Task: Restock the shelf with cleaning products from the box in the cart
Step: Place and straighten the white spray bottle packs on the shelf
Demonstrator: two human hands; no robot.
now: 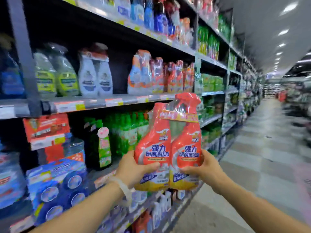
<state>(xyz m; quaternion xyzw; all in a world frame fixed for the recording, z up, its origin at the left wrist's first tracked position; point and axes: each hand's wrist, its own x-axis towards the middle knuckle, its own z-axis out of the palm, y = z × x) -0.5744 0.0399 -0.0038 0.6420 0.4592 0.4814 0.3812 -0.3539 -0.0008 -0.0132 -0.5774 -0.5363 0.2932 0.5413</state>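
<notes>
Both hands up in front of the shelf (107, 102), holding one twin pack (170, 145) between them: two red-orange spray bottles with yellow bases, shrink-wrapped together in clear film, a printed band across the necks. Pack upright, tilted slightly, held in the air in front of the shelving, below the edge of the middle shelf and not resting on any board.

Left hand (134, 169) grasps the lower left bottle, thumb laid across its front label, fingers behind out of sight. A pale band on that wrist. Right hand (202, 167) grasps the lower right bottle the same way, thumb forward on the label, fingers wrapped behind.

Middle shelf, left to right: clear spray bottles with yellow-green labels (55, 76), a wrapped pair of white bottles (96, 76), a dark gap, then matching orange twin packs (161, 76) standing in a row to the upright.

Shelf below: a red boxed pack (47, 130), a large clear jug (74, 150) beside it, a dark bottle with a green label (101, 145), a block of green bottles (127, 132) behind. Lower left, a blue multi-pack with round discs (57, 187) showing through its wrap.

Top shelf carries blue bottles (151, 14); detail blurred. Aisle floor (262, 148) runs away on the right, far end smeared.
</notes>
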